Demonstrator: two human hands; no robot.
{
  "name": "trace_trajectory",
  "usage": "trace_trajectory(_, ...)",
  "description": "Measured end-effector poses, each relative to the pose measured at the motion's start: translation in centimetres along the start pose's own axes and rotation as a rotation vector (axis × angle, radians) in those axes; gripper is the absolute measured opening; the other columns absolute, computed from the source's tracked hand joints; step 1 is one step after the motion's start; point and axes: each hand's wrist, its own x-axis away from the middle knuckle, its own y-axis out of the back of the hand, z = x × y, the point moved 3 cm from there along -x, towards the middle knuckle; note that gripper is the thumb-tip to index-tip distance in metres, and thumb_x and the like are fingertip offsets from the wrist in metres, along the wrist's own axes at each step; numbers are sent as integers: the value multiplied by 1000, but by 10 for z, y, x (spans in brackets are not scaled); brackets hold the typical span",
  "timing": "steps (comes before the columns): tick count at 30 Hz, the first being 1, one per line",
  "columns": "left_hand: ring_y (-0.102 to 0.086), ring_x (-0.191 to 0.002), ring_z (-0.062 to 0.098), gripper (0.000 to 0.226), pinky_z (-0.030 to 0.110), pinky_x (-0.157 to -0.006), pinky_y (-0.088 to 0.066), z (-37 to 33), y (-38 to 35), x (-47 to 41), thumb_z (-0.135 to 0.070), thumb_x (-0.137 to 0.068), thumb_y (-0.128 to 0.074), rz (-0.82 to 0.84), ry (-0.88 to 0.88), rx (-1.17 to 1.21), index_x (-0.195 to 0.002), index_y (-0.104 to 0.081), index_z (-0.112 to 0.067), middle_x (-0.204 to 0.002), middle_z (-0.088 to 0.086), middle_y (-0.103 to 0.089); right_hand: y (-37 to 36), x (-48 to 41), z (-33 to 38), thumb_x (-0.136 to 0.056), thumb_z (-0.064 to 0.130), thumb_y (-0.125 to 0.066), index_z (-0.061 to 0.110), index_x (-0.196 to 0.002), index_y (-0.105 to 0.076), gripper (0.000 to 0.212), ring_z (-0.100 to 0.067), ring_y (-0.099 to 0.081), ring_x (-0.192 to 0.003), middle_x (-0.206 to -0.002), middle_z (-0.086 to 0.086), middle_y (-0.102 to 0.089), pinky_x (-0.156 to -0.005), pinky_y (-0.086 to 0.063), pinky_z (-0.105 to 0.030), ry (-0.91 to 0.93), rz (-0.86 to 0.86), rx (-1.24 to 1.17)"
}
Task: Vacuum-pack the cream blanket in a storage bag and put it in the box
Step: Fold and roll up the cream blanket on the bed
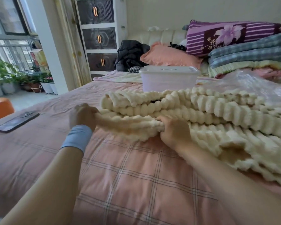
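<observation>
head view: the left hand (83, 115) is closed on the near edge of the cream blanket (201, 111) and draws a stretch of it taut. the hand is blurred, so the exact lie of its fingers is unclear. the right hand (173, 130) is clamped on the same edge further along, fingers curled over the fabric. the two hands are apart, with the stretched hem between them. a blue band (77, 138) wraps the left wrist.

the step in hand looks like folding the blanket down to a size the bag will take. to do it well, both hands should hold the edge level and taut and carry it over to meet the opposite edge squarely. they should then press the fold flat to push air out. a lopsided fold would likely make a bulky bundle that is hard to slide into a bag.

the blanket is thick, plush and cream all over, ribbed in soft puffy rows. it lies on the pink checked bed cover (120, 176) in loose, uneven layers, its far part heaped in rolls. it should compress readily but spring back when let go. beyond it to the right lies a crumpled clear storage bag (253, 85). just behind the blanket stands the pale box (169, 80), lid on. a phone (17, 121) lies well to the left.
</observation>
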Motion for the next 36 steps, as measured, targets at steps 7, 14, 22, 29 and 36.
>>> trace_trajectory(7,-30,-142,36,58,55,-111,-23,6,-29,32,-46,-85,-49,666,288,-310,-139,-50,-26,-150,10,-42,-17,31,35,-81,22,-65,37,-154,-33,80,-23,-52,-131,-143,1,-56,-107,-41,-28,107,748,-53)
trace_trajectory(14,-55,-116,15,41,36,-103,-44,-162,21,91,-11,-82,-54,562,-366,308,-111,-59,-39,-124,-11,-59,28,39,10,-85,44,-63,33,-149,-40,69,-19,-50,-126,-135,4,-59,-109,-32,-35,17,556,-89)
trace_trajectory(22,-46,-130,25,103,40,-104,-42,-255,-21,155,-54,-68,-78,852,-600,-28,-150,-17,-44,-145,-6,-42,117,77,-101,-74,46,-59,25,-120,-60,49,-17,-55,-110,-115,7,-56,-91,-44,-31,-170,282,23)
trace_trajectory(29,-60,-114,26,28,30,-87,-46,-284,-24,116,-23,-96,-55,773,-482,-370,-119,-66,-12,-127,9,-64,151,145,-175,-72,65,-65,27,-161,0,116,-24,-15,-151,-164,0,-12,-122,-20,-38,-257,644,273)
trace_trajectory(36,-28,-142,31,92,48,-109,-38,-386,1,176,-42,-78,-76,871,-741,-9,-151,-22,-30,-157,2,-19,176,179,-202,-82,32,-67,36,-160,-4,100,-20,-11,-153,-167,0,-7,-122,-19,-42,-292,776,371)
